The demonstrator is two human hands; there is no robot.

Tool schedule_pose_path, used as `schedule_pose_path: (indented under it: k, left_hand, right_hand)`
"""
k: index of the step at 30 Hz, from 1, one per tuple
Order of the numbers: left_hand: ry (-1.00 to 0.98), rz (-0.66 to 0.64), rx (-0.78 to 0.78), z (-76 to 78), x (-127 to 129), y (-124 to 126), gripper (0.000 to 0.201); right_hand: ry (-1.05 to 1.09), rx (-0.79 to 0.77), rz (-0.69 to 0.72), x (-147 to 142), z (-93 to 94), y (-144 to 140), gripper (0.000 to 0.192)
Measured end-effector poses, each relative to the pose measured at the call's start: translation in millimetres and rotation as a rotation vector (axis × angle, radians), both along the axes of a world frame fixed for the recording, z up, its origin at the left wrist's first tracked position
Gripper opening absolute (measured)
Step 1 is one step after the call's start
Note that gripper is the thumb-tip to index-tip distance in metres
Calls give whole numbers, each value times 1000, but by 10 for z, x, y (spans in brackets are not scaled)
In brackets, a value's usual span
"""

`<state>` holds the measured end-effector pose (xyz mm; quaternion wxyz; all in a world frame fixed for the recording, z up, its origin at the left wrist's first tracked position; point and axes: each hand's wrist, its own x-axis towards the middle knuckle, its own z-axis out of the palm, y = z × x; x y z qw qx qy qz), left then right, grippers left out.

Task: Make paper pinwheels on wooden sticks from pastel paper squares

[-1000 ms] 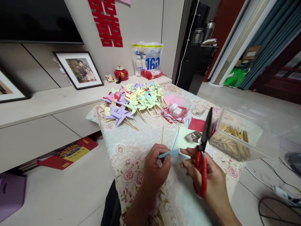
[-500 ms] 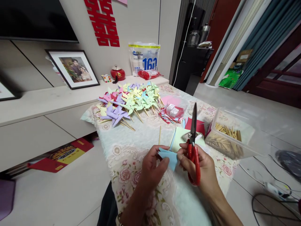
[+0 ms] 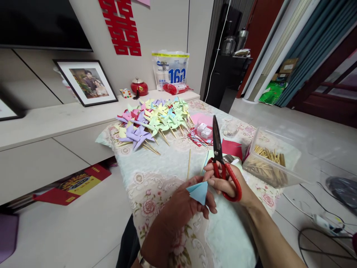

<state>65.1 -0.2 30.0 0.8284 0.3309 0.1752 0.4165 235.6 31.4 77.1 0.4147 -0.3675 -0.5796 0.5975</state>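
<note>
A small folded piece of light-blue paper (image 3: 198,192) is in front of me, over the tablecloth. My right hand (image 3: 230,182) is closed round the red handles of a pair of scissors (image 3: 217,143), whose dark blades point up. Its thumb and fingertips also pinch the paper's right corner. My left hand (image 3: 184,206) lies under and behind the paper with its fingers stretched out and apart. The paper hides part of that palm, so I cannot tell how firmly they touch.
Finished paper pinwheels (image 3: 156,117) on sticks are heaped at the table's far left. A clear bin of wooden sticks (image 3: 267,163) stands right. A lone stick (image 3: 189,163), red paper (image 3: 232,149) and a small plastic packet (image 3: 205,130) lie between.
My left hand has let go of its pinch and turned under the paper, fingers spreading. The scissors have shifted left and tilted, while the right hand has kept hold of the paper.
</note>
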Motion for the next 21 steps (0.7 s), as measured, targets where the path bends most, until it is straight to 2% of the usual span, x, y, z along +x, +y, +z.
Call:
schedule_pose_path:
  k: [4,9,12,18,21]
  left_hand:
    - [-14,87,-14,-17,-39,29,47]
    - [29,330,-122,-20,-79,53,29]
    - [88,434,-138,16,-94,26,27]
    - [226,563,-201,65,-175,-83,29]
    - [308,594,-222,31,-288,-151,29]
  right_hand:
    - [-24,-20,30,-45,-37,59,30]
    - [-12,-62,-201,-78,-35,-12,39]
    - [-14,-117,-279,-47,-50,-155,44]
    - [-14,-233,-280,-21,-157,-531,49]
    - [27,-269,-205,-9,-222,-697,46]
